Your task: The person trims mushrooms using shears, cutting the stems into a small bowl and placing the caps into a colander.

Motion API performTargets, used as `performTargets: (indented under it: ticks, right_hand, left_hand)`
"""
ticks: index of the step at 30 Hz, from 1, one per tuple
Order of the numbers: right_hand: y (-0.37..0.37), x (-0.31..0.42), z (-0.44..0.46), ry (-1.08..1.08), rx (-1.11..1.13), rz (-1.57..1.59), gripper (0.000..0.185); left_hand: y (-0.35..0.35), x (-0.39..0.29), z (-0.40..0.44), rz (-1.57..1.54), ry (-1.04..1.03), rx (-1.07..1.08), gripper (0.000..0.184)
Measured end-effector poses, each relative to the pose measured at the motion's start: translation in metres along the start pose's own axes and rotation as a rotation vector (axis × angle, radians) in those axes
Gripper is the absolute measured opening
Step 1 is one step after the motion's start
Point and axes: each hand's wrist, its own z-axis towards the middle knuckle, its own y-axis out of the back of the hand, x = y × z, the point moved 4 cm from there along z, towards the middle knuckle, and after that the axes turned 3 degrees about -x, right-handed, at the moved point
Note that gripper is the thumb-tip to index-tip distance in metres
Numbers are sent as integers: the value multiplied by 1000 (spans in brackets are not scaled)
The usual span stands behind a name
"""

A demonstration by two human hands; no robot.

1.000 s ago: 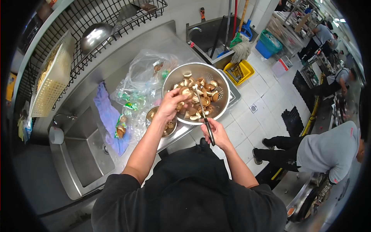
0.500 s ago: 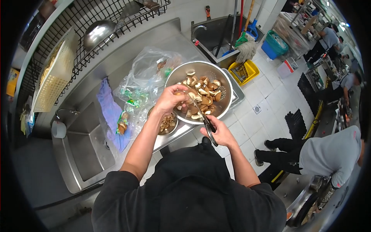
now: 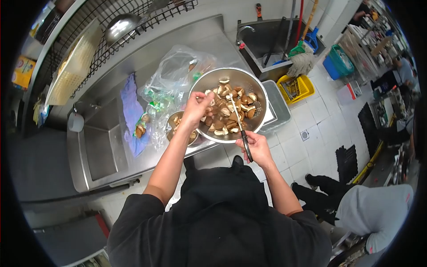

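A pair of scissors (image 3: 235, 111) with black handles is in my right hand (image 3: 258, 149), at the near rim of a steel colander (image 3: 260, 91). Its blades reach up over the cut brown mushrooms (image 3: 231, 118) inside and look nearly closed, with a pale bit by the tip. Over the colander's left side, my left hand (image 3: 198, 109) has its fingers curled together; what they hold, if anything, blends with the mushrooms behind. Below my left wrist stands a smaller steel bowl (image 3: 171, 122) with small mushroom pieces, partly covered by my forearm.
Clear plastic bags (image 3: 171, 73) and a purple cloth (image 3: 132, 113) lie on the steel counter. A sink (image 3: 102, 151) is at left, a mop sink (image 3: 267, 42) at the back. A yellow bucket (image 3: 307, 89) stands on the floor. A co-worker in grey (image 3: 373, 209) stands at right.
The scissors have swung more upright and away from my left hand, their tip now further up in the colander. My left hand has lifted slightly from the mushrooms. The whole view has shifted.
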Motion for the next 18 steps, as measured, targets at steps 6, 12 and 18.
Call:
performTargets:
  ticks: [6, 12, 18]
  right_hand:
    - [11, -18, 6, 289, -5, -217, 59]
    - [-12, 20, -19, 302, 0, -771, 58]
    - [-22, 29, -27, 426, 41, -1016, 58]
  left_hand:
    - [-1, 24, -24, -767, 362, 9, 34]
    - [-10, 24, -30, -764, 87, 161, 30]
    - [2, 13, -46, -638, -82, 307, 20]
